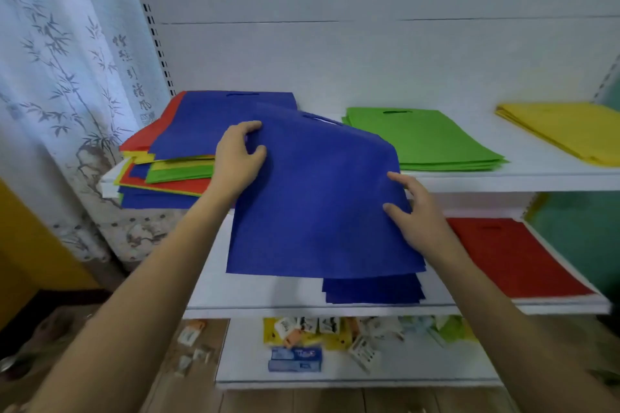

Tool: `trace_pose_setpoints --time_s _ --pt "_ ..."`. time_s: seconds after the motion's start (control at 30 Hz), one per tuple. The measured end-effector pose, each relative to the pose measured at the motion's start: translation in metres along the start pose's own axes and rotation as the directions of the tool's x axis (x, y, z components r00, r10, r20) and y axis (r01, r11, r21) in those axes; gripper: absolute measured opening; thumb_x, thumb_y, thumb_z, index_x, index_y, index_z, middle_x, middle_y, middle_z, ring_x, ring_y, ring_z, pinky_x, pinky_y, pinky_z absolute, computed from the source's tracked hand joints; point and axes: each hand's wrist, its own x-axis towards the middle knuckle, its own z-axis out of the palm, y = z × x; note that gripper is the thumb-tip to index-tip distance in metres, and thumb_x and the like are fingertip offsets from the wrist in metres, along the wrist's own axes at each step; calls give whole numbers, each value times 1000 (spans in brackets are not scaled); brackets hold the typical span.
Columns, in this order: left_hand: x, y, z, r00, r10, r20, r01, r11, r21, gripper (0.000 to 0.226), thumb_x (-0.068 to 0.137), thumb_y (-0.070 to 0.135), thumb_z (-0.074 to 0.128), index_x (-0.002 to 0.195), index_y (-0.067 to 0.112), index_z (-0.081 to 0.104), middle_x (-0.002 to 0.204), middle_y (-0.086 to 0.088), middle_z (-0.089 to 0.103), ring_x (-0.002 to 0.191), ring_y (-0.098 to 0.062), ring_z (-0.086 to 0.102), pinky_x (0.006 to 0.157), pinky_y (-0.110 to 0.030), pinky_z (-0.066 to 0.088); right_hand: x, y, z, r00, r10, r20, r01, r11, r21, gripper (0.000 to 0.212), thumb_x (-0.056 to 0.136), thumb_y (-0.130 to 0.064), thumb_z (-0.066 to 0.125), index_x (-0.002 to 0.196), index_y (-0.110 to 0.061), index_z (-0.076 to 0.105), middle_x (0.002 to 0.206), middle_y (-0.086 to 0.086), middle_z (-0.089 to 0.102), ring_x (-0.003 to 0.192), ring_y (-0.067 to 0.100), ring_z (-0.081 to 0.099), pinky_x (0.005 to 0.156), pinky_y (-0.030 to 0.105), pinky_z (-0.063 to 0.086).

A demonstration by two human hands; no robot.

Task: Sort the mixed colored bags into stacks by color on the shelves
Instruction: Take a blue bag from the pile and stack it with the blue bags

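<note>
A blue bag (pixel 318 198) hangs flat in the air between the two shelves. My left hand (pixel 238 157) grips its upper left edge and my right hand (pixel 412 211) pinches its right edge. Below it, on the lower shelf (pixel 261 295), lies a blue stack (pixel 372 288), partly hidden by the held bag. The mixed pile (pixel 167 164) of blue, red, yellow and green bags sits at the left end of the upper shelf (pixel 520 178). A green stack (pixel 422 141) and a yellow stack (pixel 567 134) lie on the upper shelf. A red stack (pixel 516 258) lies at the right of the lower shelf.
A white curtain (pixel 67 77) with a bamboo print hangs to the left of the shelving. The bottom shelf (pixel 251 362) holds small packets and a blue box (pixel 295 359). More packets lie on the wooden floor (pixel 194 342) at lower left.
</note>
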Motion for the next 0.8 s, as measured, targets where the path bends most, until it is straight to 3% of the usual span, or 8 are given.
trace_pose_setpoints --time_s 0.1,0.2,0.3,0.4,0.43,0.5,0.67,0.8 --pt "-63 4 15 997 26 -78 -41 979 -200 48 83 -2 55 129 11 49 123 2 48 112 -10 46 89 -11 36 -51 38 -13 998 -51 -36 53 998 39 43 91 -4 52 127 -27 46 132 -6 45 126 16 44 107 40 38" --pt "-130 -10 46 1000 -29 -5 26 949 -314 51 83 0 54 129 18 46 124 13 43 116 -10 46 94 -18 41 -106 89 -15 999 12 -30 -12 1000 17 44 92 -5 50 126 -32 44 138 0 42 130 15 39 109 35 35" --pt "-187 -30 95 975 -159 157 191 956 -220 53 82 0 55 132 14 43 129 2 42 120 -19 45 98 -26 40 -150 144 -11 987 157 13 -157 987 -29 40 92 -4 50 126 -24 48 139 5 42 130 19 39 109 39 35" --pt "-225 -42 142 894 -303 331 353 930 -103 55 84 -8 51 136 6 38 138 -12 38 128 -25 39 103 -21 33 -174 184 -10 938 338 84 -331 940 -87 37 93 -1 47 128 -11 50 140 7 40 130 16 37 102 15 26" --pt "-232 -45 155 869 -327 371 381 921 -80 55 84 -9 49 136 5 37 139 -12 37 129 -24 38 100 -17 30 -176 195 -10 924 369 97 -359 927 -106 37 93 -1 46 129 -9 49 141 8 39 132 17 35 100 13 24" --pt "-234 -51 178 843 -344 413 392 919 -36 55 85 -8 48 137 5 35 141 -12 36 130 -24 37 98 -14 27 -173 211 -13 910 401 101 -387 913 -132 38 93 0 46 131 -7 48 144 8 36 134 20 33 101 14 23" --pt "-196 -71 231 783 -379 494 388 917 90 55 87 -6 45 139 4 32 144 -14 33 133 -27 34 106 -24 28 -131 246 -20 877 460 136 -439 884 -159 44 92 5 42 135 -4 41 146 10 33 133 21 33 97 10 26" --pt "-144 -89 278 779 -336 530 325 938 117 55 83 -14 41 136 -1 36 140 -18 40 128 -34 39 101 -28 33 -69 280 -12 884 456 105 -432 882 -189 46 92 7 40 137 -3 39 147 12 32 133 25 33 103 18 28"
